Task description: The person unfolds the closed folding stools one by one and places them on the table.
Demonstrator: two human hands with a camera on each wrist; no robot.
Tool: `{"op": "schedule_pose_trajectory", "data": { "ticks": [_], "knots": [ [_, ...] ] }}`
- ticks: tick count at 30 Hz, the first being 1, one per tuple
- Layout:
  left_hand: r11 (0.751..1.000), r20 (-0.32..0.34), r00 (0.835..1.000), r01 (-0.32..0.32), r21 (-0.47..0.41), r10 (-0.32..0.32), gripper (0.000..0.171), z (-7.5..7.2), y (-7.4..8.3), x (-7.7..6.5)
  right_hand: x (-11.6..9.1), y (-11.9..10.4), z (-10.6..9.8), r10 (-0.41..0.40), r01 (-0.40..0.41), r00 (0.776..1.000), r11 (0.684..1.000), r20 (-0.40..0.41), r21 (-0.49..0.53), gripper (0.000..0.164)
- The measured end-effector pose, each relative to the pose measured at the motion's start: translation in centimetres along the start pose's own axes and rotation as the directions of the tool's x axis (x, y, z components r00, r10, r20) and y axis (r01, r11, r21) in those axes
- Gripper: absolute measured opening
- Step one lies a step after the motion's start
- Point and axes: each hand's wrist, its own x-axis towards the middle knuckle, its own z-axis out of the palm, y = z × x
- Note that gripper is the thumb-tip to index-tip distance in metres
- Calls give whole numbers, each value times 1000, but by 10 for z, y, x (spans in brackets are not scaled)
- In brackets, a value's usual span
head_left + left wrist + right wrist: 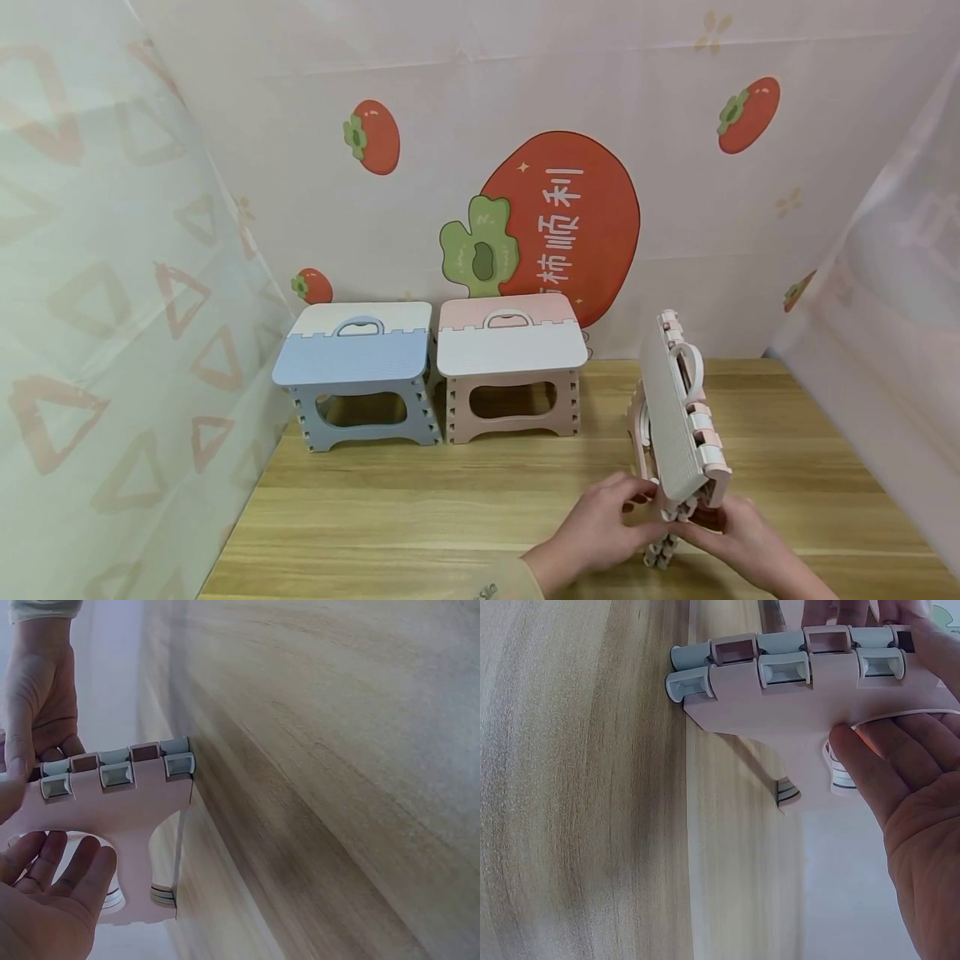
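A pink and white folding step stool (675, 417) stands partly folded at the table's right, its hinged top tilted steeply up with the white carry handle (693, 372) along the fold. At its near end, my left hand (600, 523) grips the left side of the legs. My right hand (742, 537) holds the right side, the thumbs close together at the hinged edge. In the right wrist view, fingers (919, 746) reach into the oval cutout of the pink leg panel (795, 724). The left wrist view has the left fingers (75, 881) at the opposite panel's cutout (124, 802).
A blue and white folding stool (351, 358) stands unfolded at the back left of the wooden table (420, 508). Beside it is another pink and white stool (512, 350), also unfolded. A printed curtain (420, 250) hangs behind, with more sheeting along both sides.
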Motion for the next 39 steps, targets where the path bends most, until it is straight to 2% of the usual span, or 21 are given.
{"op": "schedule_pose_trajectory", "data": {
  "ticks": [6, 11, 15, 20, 25, 39],
  "knots": [
    [999, -16, 1000, -13, -53, 13, 37, -1, 2, 2, -1, -1, 0, -7, 7, 1000, 1000, -9, -9, 39],
    [995, -22, 1000, -22, -95, 20, 39, -2, 5, 4, -1, -2, -1, -15, 14, 1000, 998, -19, -60, 42],
    [995, -22, 999, -31, -97, 29, 41, -3, 7, 6, -2, -1, -4, -18, 16, 1000, 995, -14, -97, 45],
    [994, -12, 1000, 4, -109, -5, 47, -2, 10, 7, -2, 0, -7, -9, 9, 1000, 991, 1, -134, 48],
    [997, -15, 1000, 13, -78, -14, 49, -2, 11, 9, -2, -5, -7, 7, -7, 1000, 987, -1, -161, 47],
    [996, -17, 998, -63, 59, 64, 48, -3, 10, 7, -2, -6, -6, 6, -4, 1000, 988, 9, -155, 48]
  ]
}}
